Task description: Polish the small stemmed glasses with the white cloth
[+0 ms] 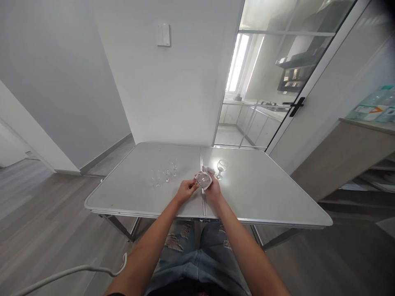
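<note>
Over the middle seam of the table, a clear stemmed glass (pixel 203 180) lies tilted between my hands. My left hand (pixel 186 190) is closed, pinching the glass at its left end, probably by the stem. A white cloth (pixel 208 169) wraps round part of the bowl, and my right hand (pixel 214 189) is closed on cloth and bowl from the right. Just beyond that hand a wine glass (pixel 221 166) stands upright on the table. Several small clear glasses (pixel 167 175) stand in a loose group to the left of my left hand; their outlines are faint.
The light grey folding table (pixel 265 185) has a metal rim and stands against a white wall (pixel 182 90). Behind its right half is a glass door (pixel 256 82) with a black handle (pixel 296 107). A white cable (pixel 83 268) hangs at lower left. Bottles (pixel 375 105) stand on a shelf at right.
</note>
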`<state>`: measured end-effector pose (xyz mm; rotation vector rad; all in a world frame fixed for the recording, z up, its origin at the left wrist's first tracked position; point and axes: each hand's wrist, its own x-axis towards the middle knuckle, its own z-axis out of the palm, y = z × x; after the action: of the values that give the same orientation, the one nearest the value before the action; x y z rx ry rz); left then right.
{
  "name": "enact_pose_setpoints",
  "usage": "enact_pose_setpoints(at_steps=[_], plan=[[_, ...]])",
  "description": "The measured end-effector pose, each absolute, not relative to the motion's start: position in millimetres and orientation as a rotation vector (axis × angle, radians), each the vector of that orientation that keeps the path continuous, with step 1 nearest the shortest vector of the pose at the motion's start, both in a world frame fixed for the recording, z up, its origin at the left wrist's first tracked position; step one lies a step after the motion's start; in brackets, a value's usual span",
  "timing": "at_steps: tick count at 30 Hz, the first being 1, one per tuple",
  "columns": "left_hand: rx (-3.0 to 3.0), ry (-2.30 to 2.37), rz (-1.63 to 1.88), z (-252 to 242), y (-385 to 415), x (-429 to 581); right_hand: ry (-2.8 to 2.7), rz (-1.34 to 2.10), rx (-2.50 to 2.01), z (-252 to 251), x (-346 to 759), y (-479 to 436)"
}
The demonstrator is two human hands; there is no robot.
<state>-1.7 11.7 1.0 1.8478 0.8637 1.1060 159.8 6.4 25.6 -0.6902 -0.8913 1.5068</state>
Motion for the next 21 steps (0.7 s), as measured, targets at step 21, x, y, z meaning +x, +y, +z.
enact_pose_setpoints(at_steps=[21], plan=[[1.624,0.978,1.247,-11.4,19.9,1.5,-1.982,0.162,-1.121,50.7,127.8,-11.9]])
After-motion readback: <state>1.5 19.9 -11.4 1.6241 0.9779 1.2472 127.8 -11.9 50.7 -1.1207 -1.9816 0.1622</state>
